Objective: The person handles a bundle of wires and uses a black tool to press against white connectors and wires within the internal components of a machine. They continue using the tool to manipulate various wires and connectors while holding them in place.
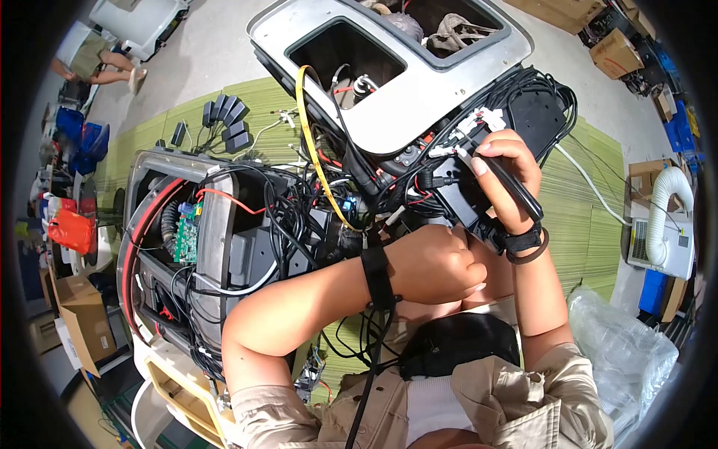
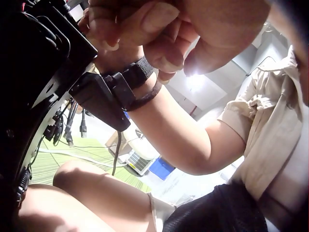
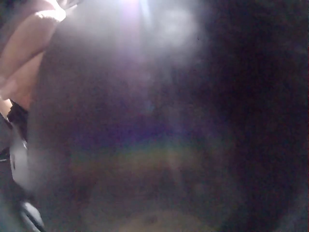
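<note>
In the head view my right hand (image 1: 508, 176) grips a slim black pen-shaped tool (image 1: 516, 187) between thumb and fingers. Its narrow end points toward a bundle of cables and white connectors (image 1: 479, 120) on the black lower part of the machine. My left hand (image 1: 437, 266) is curled, back of the hand up, just below the black bracket (image 1: 458, 203) and near the right wrist. Curled left fingers (image 2: 161, 36) show in the left wrist view with nothing seen between them. The right wrist view is mostly blocked by a dark blurred surface.
A grey-white shell with window openings (image 1: 389, 112) stands ahead. At left, another open housing (image 1: 179, 247) holds a green circuit board (image 1: 188, 236) and tangled black cables. A yellow strap (image 1: 310, 135) arches between them. Black blocks (image 1: 224, 116) lie on the green mat (image 1: 164, 123); bubble wrap (image 1: 621, 352) lies at right.
</note>
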The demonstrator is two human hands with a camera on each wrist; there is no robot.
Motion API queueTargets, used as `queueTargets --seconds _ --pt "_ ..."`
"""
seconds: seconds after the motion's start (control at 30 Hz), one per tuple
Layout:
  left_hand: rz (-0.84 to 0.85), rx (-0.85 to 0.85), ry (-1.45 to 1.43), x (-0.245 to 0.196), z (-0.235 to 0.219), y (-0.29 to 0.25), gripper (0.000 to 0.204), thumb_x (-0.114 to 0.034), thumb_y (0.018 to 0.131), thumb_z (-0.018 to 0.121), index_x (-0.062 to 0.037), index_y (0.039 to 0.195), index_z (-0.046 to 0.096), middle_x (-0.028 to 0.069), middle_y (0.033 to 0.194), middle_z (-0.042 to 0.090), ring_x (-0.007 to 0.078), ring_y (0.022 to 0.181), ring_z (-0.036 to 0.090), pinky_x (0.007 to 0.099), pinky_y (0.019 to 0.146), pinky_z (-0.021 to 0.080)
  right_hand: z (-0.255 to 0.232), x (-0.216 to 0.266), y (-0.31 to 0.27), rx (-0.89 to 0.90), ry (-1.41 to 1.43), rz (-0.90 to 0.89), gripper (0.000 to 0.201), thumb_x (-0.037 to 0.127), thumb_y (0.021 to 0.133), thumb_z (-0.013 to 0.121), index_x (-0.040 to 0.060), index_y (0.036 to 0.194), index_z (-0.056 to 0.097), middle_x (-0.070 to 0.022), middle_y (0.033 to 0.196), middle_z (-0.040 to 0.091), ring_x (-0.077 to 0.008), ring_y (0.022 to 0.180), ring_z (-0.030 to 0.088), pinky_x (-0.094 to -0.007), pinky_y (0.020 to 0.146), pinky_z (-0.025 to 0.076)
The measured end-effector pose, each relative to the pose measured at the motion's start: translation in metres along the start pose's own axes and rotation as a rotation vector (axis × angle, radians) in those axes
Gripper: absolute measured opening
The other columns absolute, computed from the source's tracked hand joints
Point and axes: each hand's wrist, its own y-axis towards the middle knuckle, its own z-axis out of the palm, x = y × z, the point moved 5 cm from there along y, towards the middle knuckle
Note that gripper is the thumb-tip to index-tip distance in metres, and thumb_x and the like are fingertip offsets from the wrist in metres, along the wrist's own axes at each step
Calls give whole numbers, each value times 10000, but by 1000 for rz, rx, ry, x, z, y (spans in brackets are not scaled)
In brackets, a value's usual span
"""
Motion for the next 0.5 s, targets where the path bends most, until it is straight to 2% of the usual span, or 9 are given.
queueTargets --seconds 0.07,0.1,0.13,0.2,0.23,0.27,0.37,0.5 --pt "-4 -6 6 0 0 0 244 -202 746 636 -139 577 472 9 512 458 180 479 529 310 470 443 1 5 2 29 -64 -43 246 -34 743 676 16 977 618 -98 952 601 -194 900 565 -299 836 438" --pt "-4 1 11 1 1 -1 244 -204 746 636 -138 576 474 7 511 458 179 478 529 309 469 443 1 4 0 35 -36 -20 219 54 770 675 6 978 630 -105 964 609 -203 907 567 -306 843 437" --pt "-4 8 16 1 1 -1 245 -207 747 635 -138 574 475 6 511 458 178 478 529 308 467 442 -1 4 0 35 -35 -19 219 54 770 675 6 978 630 -105 964 609 -203 907 567 -306 843 437" --pt "-1 13 22 1 1 -1 242 -208 746 635 -138 576 478 6 510 458 177 477 529 308 467 443 -1 7 1 83 42 -11 204 165 817 640 -2 934 636 -114 965 615 -209 913 566 -306 844 437" --pt "3 17 30 1 0 0 239 -208 745 634 -138 577 480 5 509 458 177 477 530 309 468 444 0 8 2 67 9 -50 250 234 860 594 -7 903 642 -113 918 630 -204 862 570 -303 798 444" --pt "1 18 31 1 0 0 239 -208 745 634 -138 577 480 5 509 458 177 477 530 309 468 444 0 7 2 67 11 -49 250 234 860 594 -7 903 642 -113 918 630 -204 862 570 -303 798 444" --pt "-10 26 17 1 1 -1 241 -217 751 637 -138 580 486 5 507 456 179 475 529 312 470 445 -2 -4 -4 53 46 68 191 189 887 594 8 832 619 -56 732 578 -148 673 517 -279 653 428" --pt "-26 36 -18 3 1 0 253 -231 765 641 -136 585 492 10 516 471 181 483 536 314 475 446 0 -5 -6 36 19 119 147 133 845 658 24 779 584 -38 712 543 -127 657 497 -259 630 414"
